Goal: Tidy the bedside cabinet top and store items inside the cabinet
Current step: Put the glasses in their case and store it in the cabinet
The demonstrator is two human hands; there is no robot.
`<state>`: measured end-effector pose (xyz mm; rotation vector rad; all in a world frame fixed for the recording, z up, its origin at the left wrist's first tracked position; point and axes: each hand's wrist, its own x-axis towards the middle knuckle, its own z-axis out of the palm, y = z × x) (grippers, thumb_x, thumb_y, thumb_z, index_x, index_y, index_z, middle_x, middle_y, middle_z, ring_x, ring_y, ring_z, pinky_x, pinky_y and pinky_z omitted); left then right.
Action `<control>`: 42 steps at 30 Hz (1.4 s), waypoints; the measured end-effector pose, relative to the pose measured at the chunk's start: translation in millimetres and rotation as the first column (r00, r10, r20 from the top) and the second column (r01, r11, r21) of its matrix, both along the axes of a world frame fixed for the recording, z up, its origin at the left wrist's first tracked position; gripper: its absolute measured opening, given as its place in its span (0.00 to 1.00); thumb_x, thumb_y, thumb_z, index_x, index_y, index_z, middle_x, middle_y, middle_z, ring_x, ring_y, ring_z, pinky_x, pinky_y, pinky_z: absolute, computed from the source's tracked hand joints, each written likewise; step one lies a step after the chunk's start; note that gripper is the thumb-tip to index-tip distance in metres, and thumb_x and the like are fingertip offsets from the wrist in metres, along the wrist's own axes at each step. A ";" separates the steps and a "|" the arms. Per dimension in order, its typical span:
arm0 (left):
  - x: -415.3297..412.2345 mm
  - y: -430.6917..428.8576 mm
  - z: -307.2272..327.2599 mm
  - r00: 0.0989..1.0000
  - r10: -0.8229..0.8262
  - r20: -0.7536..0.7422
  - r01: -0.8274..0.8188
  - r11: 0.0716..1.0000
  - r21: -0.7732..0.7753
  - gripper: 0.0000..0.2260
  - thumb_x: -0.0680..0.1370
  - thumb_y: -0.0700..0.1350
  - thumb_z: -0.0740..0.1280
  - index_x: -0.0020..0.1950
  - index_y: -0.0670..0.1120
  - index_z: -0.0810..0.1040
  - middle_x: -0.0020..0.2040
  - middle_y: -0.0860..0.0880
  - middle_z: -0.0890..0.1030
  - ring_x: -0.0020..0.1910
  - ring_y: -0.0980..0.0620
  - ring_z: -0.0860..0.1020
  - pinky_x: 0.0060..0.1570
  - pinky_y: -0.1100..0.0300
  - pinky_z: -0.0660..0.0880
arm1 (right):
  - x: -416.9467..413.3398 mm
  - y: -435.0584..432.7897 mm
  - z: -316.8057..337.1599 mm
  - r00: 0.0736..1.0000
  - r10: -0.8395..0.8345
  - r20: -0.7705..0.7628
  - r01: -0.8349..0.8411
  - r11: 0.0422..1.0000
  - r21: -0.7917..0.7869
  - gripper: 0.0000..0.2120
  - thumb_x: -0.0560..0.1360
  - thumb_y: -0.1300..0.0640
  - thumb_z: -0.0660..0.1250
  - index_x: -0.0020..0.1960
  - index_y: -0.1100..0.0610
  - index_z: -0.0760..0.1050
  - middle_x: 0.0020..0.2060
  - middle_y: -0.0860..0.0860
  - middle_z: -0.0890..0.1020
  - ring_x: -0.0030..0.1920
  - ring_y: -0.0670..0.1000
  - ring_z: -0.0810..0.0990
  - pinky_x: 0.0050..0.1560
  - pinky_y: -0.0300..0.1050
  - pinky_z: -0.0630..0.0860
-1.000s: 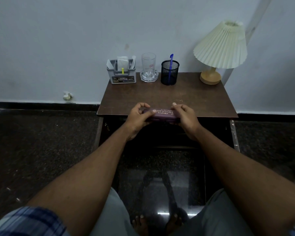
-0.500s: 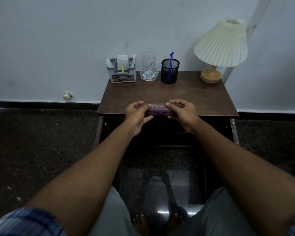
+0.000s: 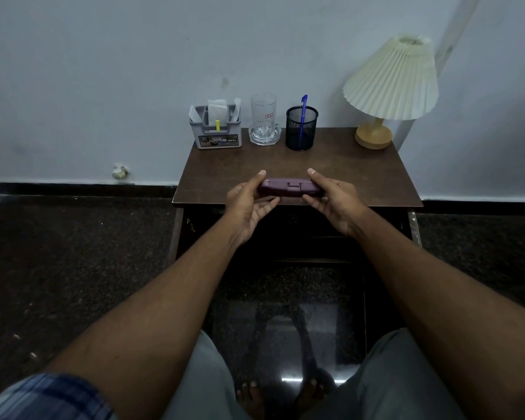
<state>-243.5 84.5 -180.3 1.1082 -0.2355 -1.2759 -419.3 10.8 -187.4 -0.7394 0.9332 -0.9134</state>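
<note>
Purple case (image 3: pixel 290 188) tipped, clasp side now showing; left hand (image 3: pixel 246 204), right hand (image 3: pixel 334 204): fingers (image 3: pixel 269 204) pinch its ends, steady for storing in cabinet (image 3: pixel 361 177).

The only word that reads clearly is "OPEL", in pale capitals on a dark ground at the right end of the sticker (image 3: pixel 219 140), which runs across the front face of the grey desk organiser (image 3: pixel 215 128) at the back left of the cabinet top (image 3: pixel 340 171). The rest of that sticker carries small pictures and finer print to the left of the word, all too small to make out. The drinking glass (image 3: pixel 263 116) just right of the organiser bears a small tilted red-and-white mark (image 3: pixel 269 116) on its side, whose characters cannot be read.
</note>
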 end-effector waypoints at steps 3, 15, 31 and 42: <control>-2.0 2.2 1.5 1.000 -0.009 0.007 0.010 1.000 -0.007 0.15 0.78 0.45 0.74 0.60 0.41 0.74 0.53 0.36 0.83 0.59 0.36 0.83 0.49 0.53 0.85 | -3.5 1.9 4.0 0.999 0.012 -0.036 -0.012 1.000 0.006 0.19 0.68 0.50 0.81 0.49 0.62 0.80 0.43 0.58 0.87 0.43 0.53 0.87 0.39 0.41 0.83; -62.4 9.2 -32.9 0.987 -0.110 0.121 0.081 0.972 0.220 0.04 0.80 0.34 0.68 0.47 0.41 0.78 0.55 0.37 0.80 0.55 0.45 0.81 0.57 0.51 0.79 | -58.8 26.3 -24.0 0.944 -0.014 -0.331 0.056 0.991 0.119 0.02 0.75 0.63 0.70 0.47 0.60 0.78 0.49 0.58 0.80 0.49 0.53 0.80 0.37 0.43 0.80; -111.3 -27.0 -119.5 0.941 -0.112 0.320 -0.010 0.935 0.355 0.15 0.78 0.35 0.71 0.65 0.36 0.79 0.54 0.41 0.81 0.51 0.48 0.81 0.56 0.56 0.81 | -90.6 -11.1 -115.5 0.700 -0.300 -0.648 0.362 0.931 -0.039 0.21 0.68 0.56 0.78 0.59 0.60 0.81 0.52 0.57 0.85 0.52 0.57 0.85 0.57 0.54 0.82; -121.2 -72.4 -157.8 0.765 -0.304 0.568 0.035 0.900 0.435 0.11 0.75 0.37 0.71 0.56 0.36 0.83 0.48 0.40 0.84 0.45 0.46 0.81 0.39 0.59 0.76 | -88.2 -51.0 -143.1 0.548 -0.341 -0.764 0.398 0.910 -0.120 0.17 0.72 0.56 0.71 0.58 0.63 0.80 0.55 0.60 0.84 0.55 0.61 0.83 0.48 0.40 0.72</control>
